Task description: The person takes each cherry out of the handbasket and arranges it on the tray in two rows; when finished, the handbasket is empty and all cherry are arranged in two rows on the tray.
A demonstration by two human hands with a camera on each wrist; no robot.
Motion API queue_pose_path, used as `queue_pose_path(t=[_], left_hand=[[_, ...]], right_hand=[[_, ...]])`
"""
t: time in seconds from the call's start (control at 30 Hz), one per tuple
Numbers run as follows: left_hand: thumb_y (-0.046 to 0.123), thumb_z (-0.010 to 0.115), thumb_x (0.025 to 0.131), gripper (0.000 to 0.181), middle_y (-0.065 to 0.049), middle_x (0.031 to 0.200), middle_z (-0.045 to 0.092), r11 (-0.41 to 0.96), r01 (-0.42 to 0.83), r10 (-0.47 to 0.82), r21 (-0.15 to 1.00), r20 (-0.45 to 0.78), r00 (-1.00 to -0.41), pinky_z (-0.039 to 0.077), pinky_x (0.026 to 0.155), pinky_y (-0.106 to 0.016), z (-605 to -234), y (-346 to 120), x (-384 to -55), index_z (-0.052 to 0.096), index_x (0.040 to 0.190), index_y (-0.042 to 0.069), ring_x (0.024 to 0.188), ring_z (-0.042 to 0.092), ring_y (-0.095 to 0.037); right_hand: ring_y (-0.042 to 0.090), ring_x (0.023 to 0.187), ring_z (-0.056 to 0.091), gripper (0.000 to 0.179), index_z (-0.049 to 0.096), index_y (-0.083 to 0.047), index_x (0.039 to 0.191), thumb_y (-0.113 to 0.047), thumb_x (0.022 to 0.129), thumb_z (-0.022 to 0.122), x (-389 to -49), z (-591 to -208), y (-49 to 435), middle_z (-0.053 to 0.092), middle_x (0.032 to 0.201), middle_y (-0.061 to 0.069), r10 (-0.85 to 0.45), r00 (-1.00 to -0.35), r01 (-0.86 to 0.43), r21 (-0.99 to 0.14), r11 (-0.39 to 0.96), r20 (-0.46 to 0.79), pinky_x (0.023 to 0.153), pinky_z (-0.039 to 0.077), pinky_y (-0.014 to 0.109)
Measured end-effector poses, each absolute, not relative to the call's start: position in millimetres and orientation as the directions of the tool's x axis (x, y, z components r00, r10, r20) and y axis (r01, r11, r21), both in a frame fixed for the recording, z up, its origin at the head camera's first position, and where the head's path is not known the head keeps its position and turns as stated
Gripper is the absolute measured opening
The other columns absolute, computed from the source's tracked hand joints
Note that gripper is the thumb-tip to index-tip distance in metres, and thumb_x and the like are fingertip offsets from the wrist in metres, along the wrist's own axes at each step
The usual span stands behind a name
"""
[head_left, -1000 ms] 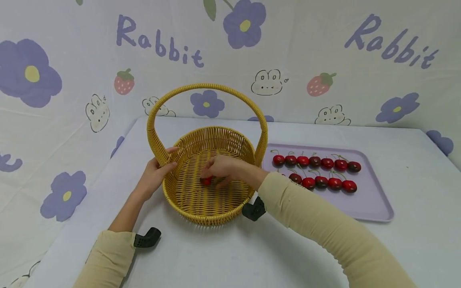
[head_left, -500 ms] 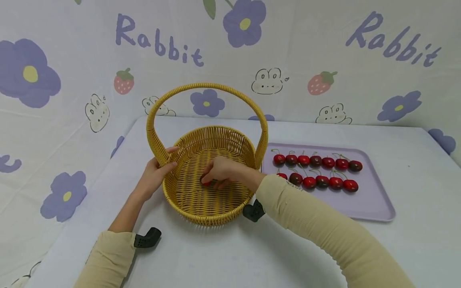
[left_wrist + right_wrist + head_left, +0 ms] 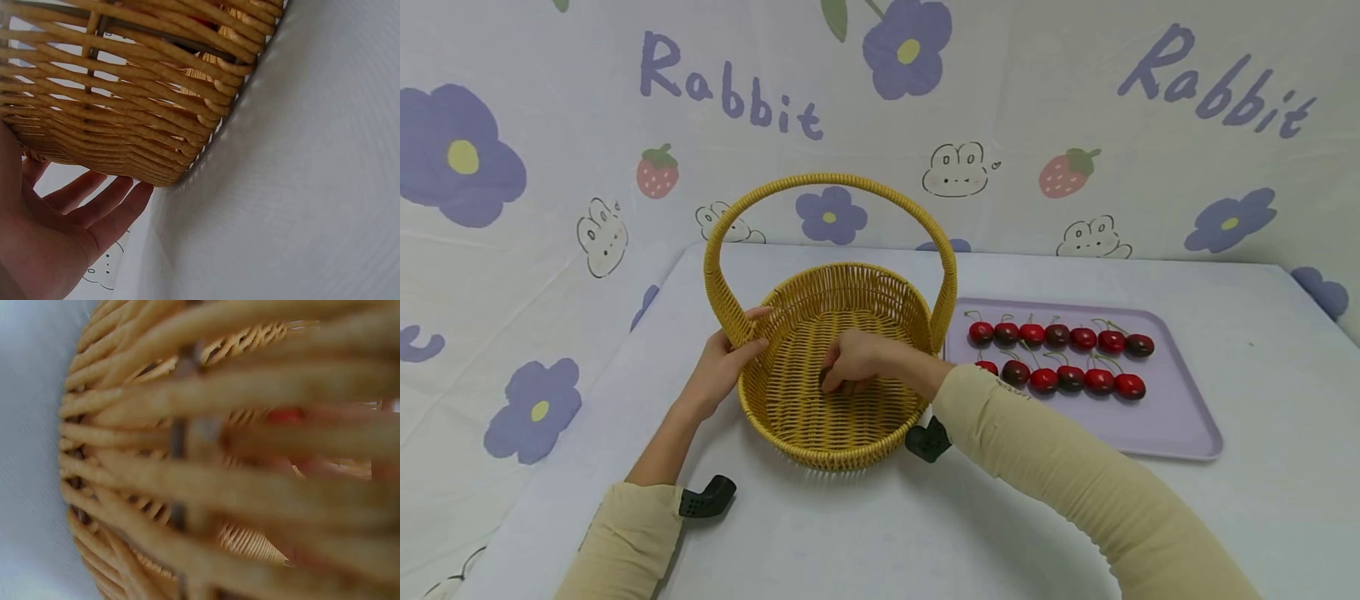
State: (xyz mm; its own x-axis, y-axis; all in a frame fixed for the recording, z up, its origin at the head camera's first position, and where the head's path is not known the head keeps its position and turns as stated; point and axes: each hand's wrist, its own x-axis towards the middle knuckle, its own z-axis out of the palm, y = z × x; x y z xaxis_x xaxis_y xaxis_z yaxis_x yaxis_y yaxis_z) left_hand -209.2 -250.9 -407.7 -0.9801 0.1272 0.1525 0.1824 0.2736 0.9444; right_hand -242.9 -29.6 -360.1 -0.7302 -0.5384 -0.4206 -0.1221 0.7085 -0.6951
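A round yellow wicker basket [image 3: 831, 454] with a tall arched handle stands on the table. My left hand [image 3: 718, 371] holds its left side at the base of the handle, thumb at the rim; in the left wrist view the fingers [image 3: 119, 209] lie against the outer weave. My right hand [image 3: 861, 362] is down inside the basket, low over its woven floor, fingers bent around a cherry. The hand mostly covers that cherry in the head view; through the weave in the right wrist view the cherry [image 3: 286, 415] shows as a small red patch.
Right of the basket, a light purple tray [image 3: 1180, 417] carries two rows of red and dark cherries [image 3: 1070, 379] with green stems. My right forearm crosses the tray's near left corner. Black wrist-worn pieces [image 3: 928, 439] sit by both cuffs. A printed cloth [image 3: 880, 125] hangs behind.
My right hand has turned and closed in over the cherry, whose red side was plain to see a second ago and is now mostly covered. The left hand and basket stay put.
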Motion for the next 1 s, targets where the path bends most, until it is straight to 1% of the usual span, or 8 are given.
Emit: queue_pose_path(t=[0.13,0.27,0.4,0.53,0.67,0.8,0.87,1.0], left_hand=[[0.011,0.049,0.098,0.047,-0.021,0.141,0.042,0.276,0.181,0.127,0.944,0.150,-0.980,0.032,0.102,-0.050,-407,-250,-209,0.040,0.145,0.009,0.125,0.042,-0.033],[0.011,0.049,0.098,0.048,-0.021,0.142,0.041,0.278,0.190,0.129,0.941,0.160,-0.979,0.031,0.102,-0.051,-406,-250,-209,0.040,0.145,0.008,0.126,0.041,-0.034],[0.010,0.049,0.098,0.048,-0.022,0.142,0.041,0.275,0.191,0.130,0.942,0.160,-0.979,0.031,0.102,-0.051,-405,-250,-209,0.039,0.145,0.008,0.126,0.041,-0.034],[0.011,0.049,0.098,0.048,-0.021,0.141,0.041,0.275,0.187,0.127,0.943,0.157,-0.979,0.032,0.102,-0.051,-406,-250,-209,0.039,0.145,0.008,0.125,0.042,-0.034],[0.011,0.049,0.098,0.047,-0.021,0.141,0.042,0.274,0.184,0.127,0.944,0.155,-0.980,0.032,0.102,-0.051,-407,-250,-209,0.040,0.145,0.009,0.125,0.042,-0.033],[0.012,0.049,0.098,0.048,-0.021,0.141,0.042,0.273,0.178,0.126,0.945,0.149,-0.981,0.032,0.102,-0.051,-407,-251,-209,0.039,0.145,0.009,0.125,0.042,-0.033],[0.012,0.049,0.098,0.048,-0.021,0.141,0.042,0.273,0.175,0.126,0.946,0.146,-0.981,0.032,0.102,-0.051,-407,-251,-209,0.039,0.145,0.009,0.125,0.042,-0.034],[0.012,0.049,0.098,0.048,-0.021,0.141,0.042,0.273,0.180,0.128,0.945,0.150,-0.980,0.032,0.102,-0.051,-407,-251,-209,0.039,0.145,0.009,0.125,0.042,-0.034]], right_hand=[[0.022,0.082,0.065,0.029,0.061,0.001,0.114,-0.007,0.088,0.069,-247,-358,-25,0.065,0.092,0.009,-0.539,-0.716,-0.053,-0.735,0.676,-0.444,0.070,0.054,0.029],[0.020,0.083,0.064,0.030,0.061,0.000,0.117,-0.009,0.089,0.068,-251,-350,-17,0.066,0.097,0.011,-0.560,-0.680,0.012,-0.771,0.637,-0.474,0.074,0.054,0.031],[0.019,0.084,0.061,0.031,0.064,-0.003,0.118,-0.013,0.089,0.068,-252,-341,-10,0.066,0.099,0.009,-0.593,-0.653,-0.007,-0.779,0.627,-0.472,0.080,0.052,0.033],[0.025,0.091,0.062,0.030,0.062,-0.001,0.115,-0.012,0.088,0.069,-253,-336,-3,0.066,0.101,0.012,-0.633,-0.624,0.018,-0.819,0.574,-0.458,0.087,0.050,0.038],[0.034,0.103,0.060,0.036,0.057,0.002,0.123,-0.008,0.090,0.066,-252,-331,5,0.064,0.108,0.017,-0.689,-0.571,0.075,-0.864,0.498,-0.446,0.093,0.045,0.044],[0.038,0.110,0.055,0.036,0.056,0.001,0.127,-0.008,0.093,0.062,-251,-327,15,0.063,0.110,0.015,-0.738,-0.531,0.038,-0.882,0.470,-0.416,0.096,0.043,0.045],[0.040,0.112,0.053,0.032,0.057,0.001,0.124,-0.007,0.093,0.061,-250,-327,20,0.062,0.110,0.015,-0.752,-0.525,0.036,-0.893,0.449,-0.399,0.097,0.042,0.045],[0.041,0.115,0.051,0.031,0.055,0.003,0.123,-0.004,0.093,0.060,-247,-326,32,0.059,0.114,0.017,-0.757,-0.534,0.098,-0.917,0.387,-0.377,0.097,0.041,0.045]])
